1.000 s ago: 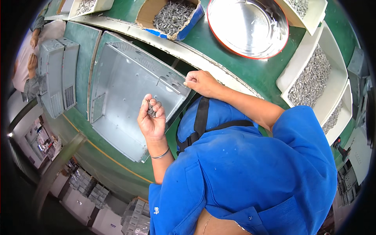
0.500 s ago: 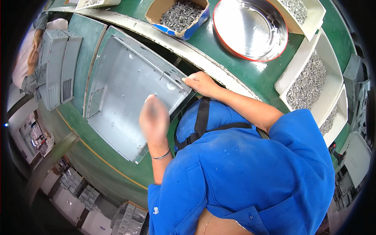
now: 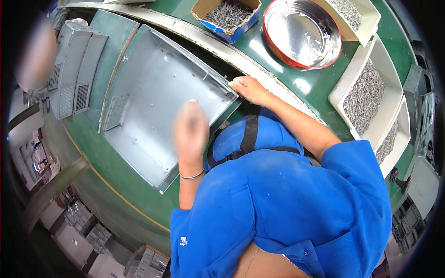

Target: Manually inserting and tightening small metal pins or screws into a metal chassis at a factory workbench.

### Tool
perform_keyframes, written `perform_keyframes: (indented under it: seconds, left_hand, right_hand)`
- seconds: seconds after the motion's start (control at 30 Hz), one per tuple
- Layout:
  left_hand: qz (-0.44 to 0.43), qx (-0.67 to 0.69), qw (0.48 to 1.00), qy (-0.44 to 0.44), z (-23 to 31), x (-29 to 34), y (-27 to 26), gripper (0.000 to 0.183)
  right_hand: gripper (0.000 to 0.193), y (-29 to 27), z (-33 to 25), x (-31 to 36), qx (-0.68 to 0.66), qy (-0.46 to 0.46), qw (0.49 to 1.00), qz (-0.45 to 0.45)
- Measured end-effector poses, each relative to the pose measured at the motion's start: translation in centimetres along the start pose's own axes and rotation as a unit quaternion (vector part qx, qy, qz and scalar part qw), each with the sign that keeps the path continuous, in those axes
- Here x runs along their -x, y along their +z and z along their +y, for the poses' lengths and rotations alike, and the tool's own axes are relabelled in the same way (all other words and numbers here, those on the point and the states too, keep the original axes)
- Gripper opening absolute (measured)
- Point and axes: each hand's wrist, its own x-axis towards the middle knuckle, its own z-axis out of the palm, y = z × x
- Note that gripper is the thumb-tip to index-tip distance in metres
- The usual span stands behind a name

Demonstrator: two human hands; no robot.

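Left hand (image 3: 190, 132): raised over the near edge of the metal tray, blurred; I cannot tell whether its fingers are curled on something or loose.
Right hand (image 3: 249, 89): fingers pressed together on the tray's right corner, where it meets the metal rail (image 3: 259, 65).
Metal tray (image 3: 162, 99): a shallow grey sheet-metal pan, open side up, lying on the green table (image 3: 278, 46) in front of the person, with small holes across its floor and a vent grid at its left end.
Screws: a cardboard box (image 3: 227, 16) of them beyond the rail, more in the white bins (image 3: 371, 92) to the right.
Round bowl (image 3: 301, 32): shiny, red-rimmed, nearly bare, between box and bins.
Doing it well: likely best to keep the right hand firm on the corner so the tray cannot slide, and bring the left down steadily over one hole at a time.
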Motion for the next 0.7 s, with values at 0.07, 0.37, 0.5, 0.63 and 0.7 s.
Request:
perform_keyframes:
  seconds: [0.07,0.37,0.5,0.63,0.7]
  left_hand:
    - [-0.038,-0.017,0.999,-0.014,0.4,0.1,0.3,0.019]
    - [-0.061,-0.150,0.986,0.040,0.4,2.5,1.2,0.023]
    - [-0.067,-0.267,0.957,0.089,0.3,3.4,0.8,0.027]
    - [-0.113,-0.307,0.942,0.078,0.1,4.5,-0.1,0.027]
    - [-0.146,-0.298,0.942,0.052,0.1,5.0,-0.8,0.027]
  right_hand:
    - [0.030,0.0,-0.6,0.4,0.019,-0.039,0.992,0.120]
    - [0.014,6.9,-10.2,6.7,-0.307,-0.184,0.931,0.075]
    - [0.016,9.2,-11.3,8.6,-0.224,-0.143,0.948,0.173]
    - [0.016,11.0,-11.1,10.0,-0.249,-0.147,0.931,0.222]
    - [0.014,11.8,-11.0,10.8,-0.334,-0.138,0.913,0.188]
